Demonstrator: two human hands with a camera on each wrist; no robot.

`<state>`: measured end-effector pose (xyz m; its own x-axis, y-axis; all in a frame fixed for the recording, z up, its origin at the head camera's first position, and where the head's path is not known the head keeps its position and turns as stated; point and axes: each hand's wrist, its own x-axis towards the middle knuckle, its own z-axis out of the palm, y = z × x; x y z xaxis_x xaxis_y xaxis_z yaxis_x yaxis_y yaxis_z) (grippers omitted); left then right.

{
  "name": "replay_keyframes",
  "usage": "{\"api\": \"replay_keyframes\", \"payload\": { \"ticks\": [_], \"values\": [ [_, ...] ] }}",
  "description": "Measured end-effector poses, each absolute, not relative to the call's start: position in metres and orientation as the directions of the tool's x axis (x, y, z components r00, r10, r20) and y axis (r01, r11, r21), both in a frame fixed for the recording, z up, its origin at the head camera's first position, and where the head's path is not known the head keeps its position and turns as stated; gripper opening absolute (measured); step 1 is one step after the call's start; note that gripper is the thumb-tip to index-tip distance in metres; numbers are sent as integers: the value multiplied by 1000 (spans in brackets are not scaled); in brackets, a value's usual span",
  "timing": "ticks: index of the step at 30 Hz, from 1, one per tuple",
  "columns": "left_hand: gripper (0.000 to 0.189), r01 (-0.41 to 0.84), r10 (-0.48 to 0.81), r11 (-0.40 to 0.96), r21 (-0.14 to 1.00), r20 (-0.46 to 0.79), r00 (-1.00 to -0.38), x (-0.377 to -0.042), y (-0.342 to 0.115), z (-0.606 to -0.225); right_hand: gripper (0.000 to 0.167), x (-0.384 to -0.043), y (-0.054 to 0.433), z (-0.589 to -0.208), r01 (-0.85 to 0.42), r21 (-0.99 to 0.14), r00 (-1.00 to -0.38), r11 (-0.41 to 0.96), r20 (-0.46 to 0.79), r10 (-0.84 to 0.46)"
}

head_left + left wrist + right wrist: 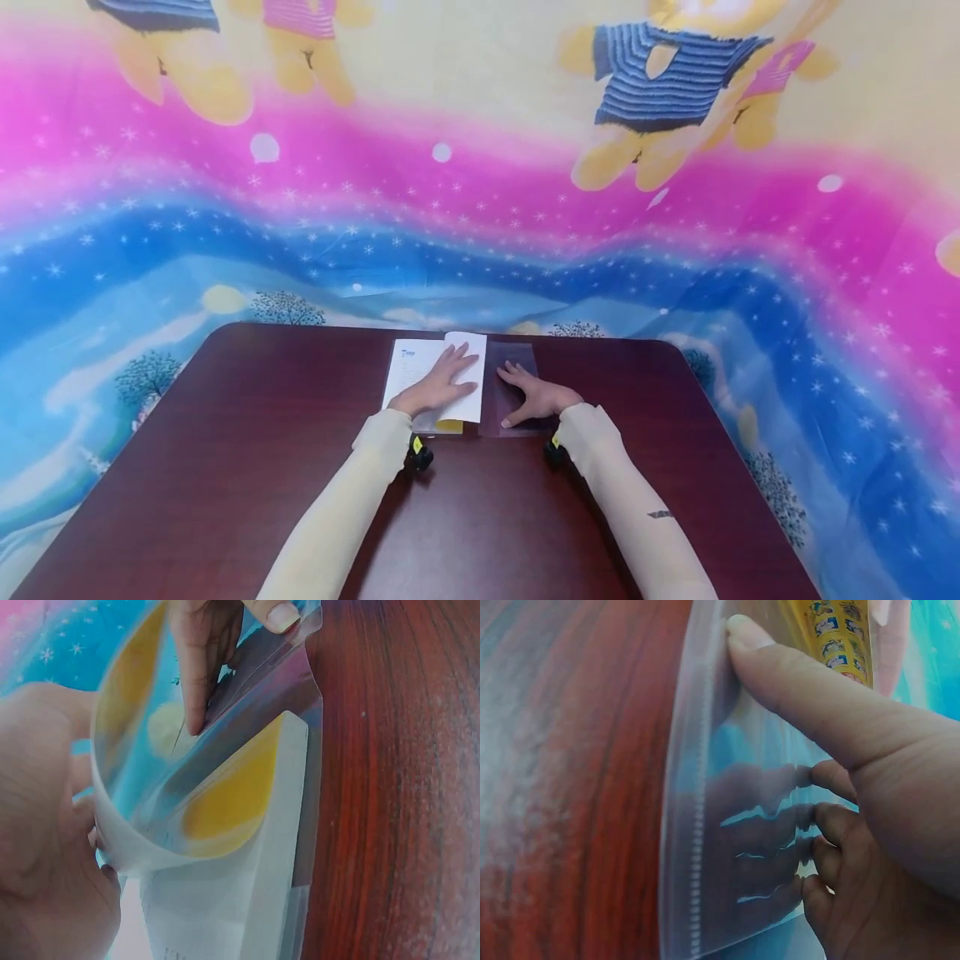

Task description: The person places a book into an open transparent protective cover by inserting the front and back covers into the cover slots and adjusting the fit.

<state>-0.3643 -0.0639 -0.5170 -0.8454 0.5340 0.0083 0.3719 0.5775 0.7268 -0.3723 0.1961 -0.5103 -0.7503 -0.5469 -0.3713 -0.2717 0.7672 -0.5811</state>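
A book [406, 375] lies at the far edge of the table, with printed text on its exposed white page. My left hand [441, 385] rests with spread fingers on the white inner side of its raised cover [471, 402]. In the left wrist view that cover bends in a curve, its yellow outer face [236, 795] showing, and part of the hand is hidden behind it. To the right extends a clear plastic book sleeve [522, 353]. Spread over this sleeve, my right hand [538, 397] touches it with thumb and fingertips. Small pictures show on the yellow cover [840, 634].
The dark red wooden table [247, 450] has a glossy surface. Behind it and at both sides hangs a patterned cloth [480, 208] with bears and snowflakes. Each wrist carries a small black camera [420, 454].
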Motion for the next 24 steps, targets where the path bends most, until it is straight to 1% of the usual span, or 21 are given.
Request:
{"api": "replay_keyframes", "payload": {
  "ticks": [5, 11, 17, 24],
  "values": [
    [66, 416, 552, 622, 663, 5, -834, -364, -60, -515, 107, -370, 195, -509, -298, -550, -767, 780, -348, -538],
    [70, 411, 538, 680, 607, -33, -842, -365, -58, -516, 110, -368, 193, -511, -324, -541, -783, 776, -307, -541],
    [71, 428, 532, 694, 580, -11, -847, -366, -55, -523, 110, -367, 191, -515, -334, -535, -794, 776, -284, -538],
    [67, 451, 516, 743, 493, 6, -857, -362, -46, -524, 110, -364, 195, -514, -324, -540, -803, 777, -277, -528]
  ]
}}
